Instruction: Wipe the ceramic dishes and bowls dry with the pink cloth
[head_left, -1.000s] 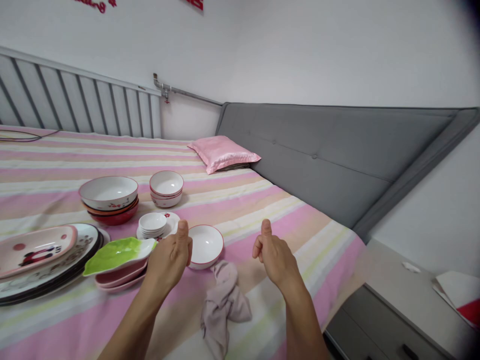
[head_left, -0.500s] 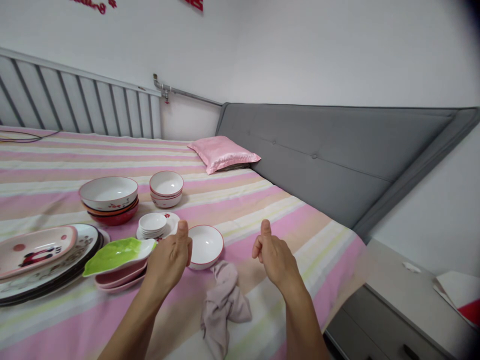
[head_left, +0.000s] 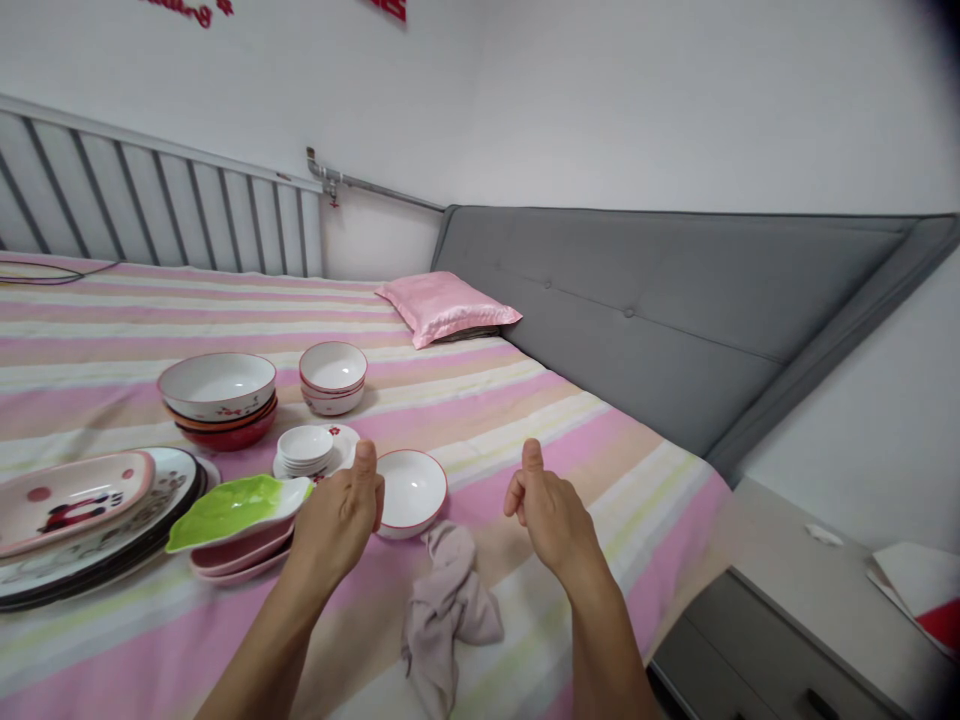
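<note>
My left hand (head_left: 341, 515) is a loose fist with the thumb up, nothing seen in it. It hovers in front of a white bowl with a red rim (head_left: 412, 487) and hides part of its left side. My right hand (head_left: 550, 508) makes the same shape, fingers curled and thumb raised, above the striped bedspread. Between the forearms lies a crumpled pinkish-grey cloth (head_left: 454, 600), touching neither hand. Left of my left hand, a green leaf-shaped dish (head_left: 236, 512) rests on pink dishes (head_left: 244, 553).
Small white dishes (head_left: 306, 443) sit on a flowered plate. Behind them stand a stack of small bowls (head_left: 334, 370) and a stack of large bowls (head_left: 217, 385). Oval plates (head_left: 79, 500) are piled at left. A pink pillow (head_left: 448, 305) lies by the grey headboard (head_left: 637, 300); a nightstand (head_left: 795, 570) is at right.
</note>
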